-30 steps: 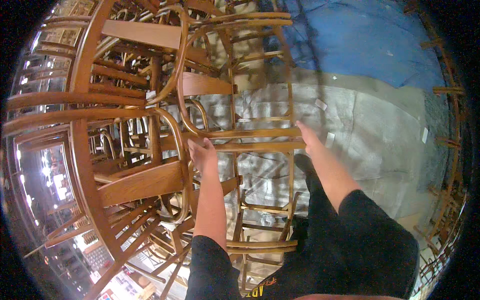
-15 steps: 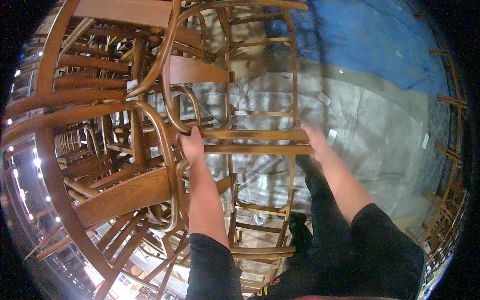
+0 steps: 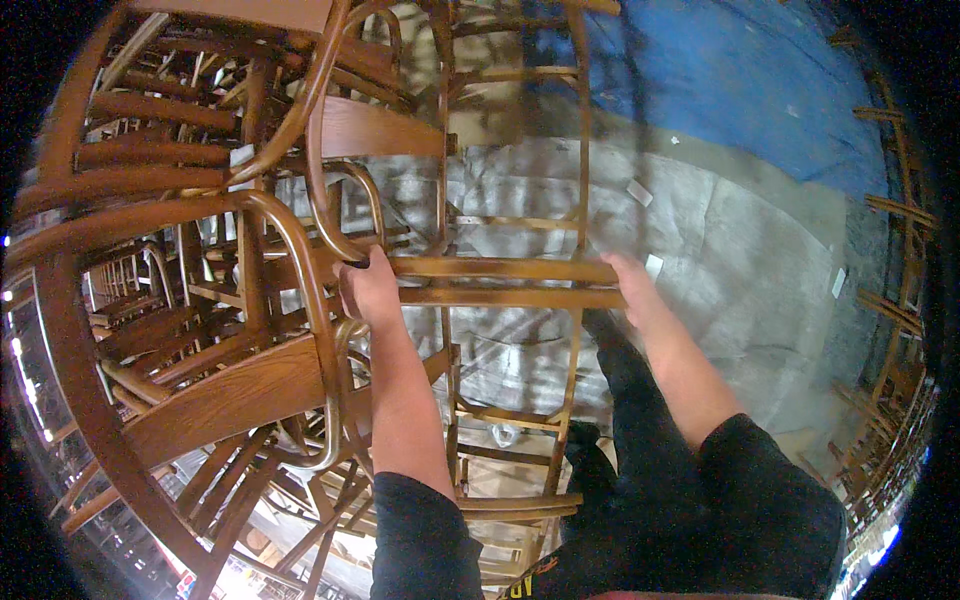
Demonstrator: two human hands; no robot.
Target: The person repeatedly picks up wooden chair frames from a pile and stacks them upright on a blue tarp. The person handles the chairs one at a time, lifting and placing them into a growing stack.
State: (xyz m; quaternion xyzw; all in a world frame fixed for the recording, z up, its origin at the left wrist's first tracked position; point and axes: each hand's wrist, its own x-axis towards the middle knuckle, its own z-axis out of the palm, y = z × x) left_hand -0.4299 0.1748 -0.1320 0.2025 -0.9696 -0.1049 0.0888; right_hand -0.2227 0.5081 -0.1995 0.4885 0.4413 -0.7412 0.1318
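Both arms reach forward over stacked brown wooden chairs. Between my hands run two parallel wooden chair bars (image 3: 500, 267), side by side. My left hand (image 3: 370, 292) is closed round their left end, beside the curved bentwood frame (image 3: 318, 290) of a chair; its fingertips are partly hidden. At the right end, my right hand (image 3: 628, 285) is closed on the bars, thumb side up. Left of my left hand lies a flat wooden chair panel (image 3: 230, 398), and above it another panel (image 3: 380, 130).
Many more wooden chairs (image 3: 160, 160) are piled at the left, with further chairs (image 3: 895, 300) along the right rim. A grey sheet (image 3: 740, 260) covers the floor, with a blue tarp (image 3: 730, 90) at the far right. My dark-trousered leg (image 3: 640, 400) stands close to the chairs.
The chairs at the left sit slightly further left in view. Both hands keep their hold on the bars; my left hand has shifted a little left with them.
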